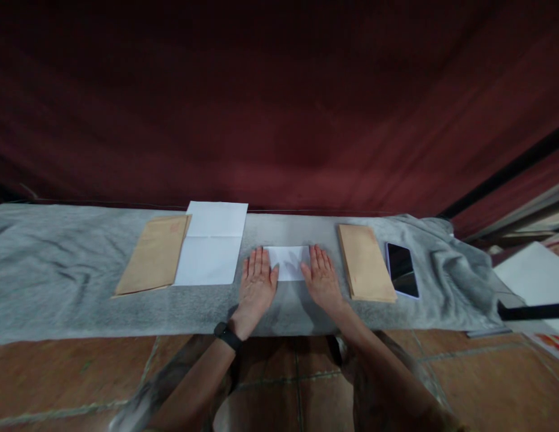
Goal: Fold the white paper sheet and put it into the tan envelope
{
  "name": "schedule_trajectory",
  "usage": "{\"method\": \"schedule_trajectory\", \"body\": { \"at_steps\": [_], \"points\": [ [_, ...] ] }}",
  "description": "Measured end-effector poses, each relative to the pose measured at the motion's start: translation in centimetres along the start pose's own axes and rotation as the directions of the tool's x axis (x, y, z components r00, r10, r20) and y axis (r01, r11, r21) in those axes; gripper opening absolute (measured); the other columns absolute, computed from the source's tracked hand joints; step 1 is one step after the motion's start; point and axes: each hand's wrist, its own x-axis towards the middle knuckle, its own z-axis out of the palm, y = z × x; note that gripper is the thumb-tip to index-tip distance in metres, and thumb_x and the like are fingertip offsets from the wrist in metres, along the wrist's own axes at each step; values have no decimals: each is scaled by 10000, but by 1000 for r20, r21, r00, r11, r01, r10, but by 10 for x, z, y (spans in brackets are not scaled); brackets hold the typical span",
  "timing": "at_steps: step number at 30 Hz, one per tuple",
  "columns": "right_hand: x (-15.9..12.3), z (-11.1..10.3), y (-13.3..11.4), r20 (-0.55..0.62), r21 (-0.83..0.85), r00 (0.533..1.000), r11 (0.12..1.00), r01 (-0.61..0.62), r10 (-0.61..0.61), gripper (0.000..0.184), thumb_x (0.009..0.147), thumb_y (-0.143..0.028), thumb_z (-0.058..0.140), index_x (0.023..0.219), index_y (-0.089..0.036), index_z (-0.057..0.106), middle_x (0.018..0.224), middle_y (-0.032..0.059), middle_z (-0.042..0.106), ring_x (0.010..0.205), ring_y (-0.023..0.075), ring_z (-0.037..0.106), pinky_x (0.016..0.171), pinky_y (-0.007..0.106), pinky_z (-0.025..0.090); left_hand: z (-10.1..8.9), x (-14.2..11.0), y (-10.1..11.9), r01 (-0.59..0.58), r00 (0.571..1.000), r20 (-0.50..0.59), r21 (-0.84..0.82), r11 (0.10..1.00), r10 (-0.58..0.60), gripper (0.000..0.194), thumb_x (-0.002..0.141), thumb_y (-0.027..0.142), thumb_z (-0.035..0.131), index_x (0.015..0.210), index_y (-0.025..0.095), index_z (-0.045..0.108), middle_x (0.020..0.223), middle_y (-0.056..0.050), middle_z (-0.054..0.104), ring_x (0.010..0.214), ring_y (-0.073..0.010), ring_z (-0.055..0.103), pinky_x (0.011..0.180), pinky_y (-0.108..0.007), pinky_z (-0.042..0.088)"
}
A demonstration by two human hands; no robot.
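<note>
A folded white sheet of paper (289, 263) lies flat on the grey cloth (297, 306) in front of me. My left hand (259, 279) rests flat on its left end, fingers stretched out and pointing away from me. On the right end lies my right hand (323, 277), also flat with its fingers extended. Both thumbs point inward over the paper, and the hands cover its two short edges. Neither hand grips anything.
To the left, creased white sheets (212, 252) lie beside brown envelopes (155, 255). On the right are a stack of brown envelopes (365, 263) and a phone (402, 270). A dark red curtain (279, 120) hangs behind the cloth-covered surface. Tiled floor (72, 372) shows below.
</note>
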Motion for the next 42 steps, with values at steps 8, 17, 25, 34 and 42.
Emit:
{"method": "schedule_trajectory", "body": {
  "at_steps": [8,17,25,34,42],
  "points": [
    [-13,1,-29,147,150,958,963,223,-244,611,1091,-430,234,1581,-81,342,1638,151,348,1539,234,278,1263,457,270,2,-22,17,-247,964,90,-34,968,249,581,1016,192,241,1576,48,292,1646,-165,338,1561,-227,210,1272,-457,259],
    [-25,4,-17,106,-18,976,981,193,-191,633,1082,-437,329,1595,-68,295,1647,173,310,1536,268,280,1253,493,252,1,-27,8,-176,978,115,19,984,173,618,1035,342,317,1592,77,277,1644,-173,333,1553,-248,244,1272,-475,238],
    [-28,2,-7,103,-74,986,988,138,-130,671,1081,-462,311,1584,-18,298,1634,201,329,1528,292,288,1242,479,268,-1,-28,3,-100,989,120,71,992,91,648,1040,418,319,1569,43,328,1649,-180,308,1546,-271,266,1269,-466,237],
    [-31,-5,3,133,-102,987,989,108,-94,674,1078,-478,290,1574,-24,335,1632,191,333,1521,305,307,1235,484,284,-9,-26,-6,-67,990,127,84,994,56,650,1029,430,328,1572,73,344,1620,-171,371,1523,-275,329,1257,-473,259],
    [-25,-7,6,92,-57,996,998,24,-19,655,1078,-457,276,1569,-30,349,1616,212,358,1516,315,320,1224,519,294,-12,-20,-3,-62,995,82,48,997,57,638,1036,405,314,1576,66,328,1625,-179,359,1541,-295,275,1266,-529,227]
  ]
}}
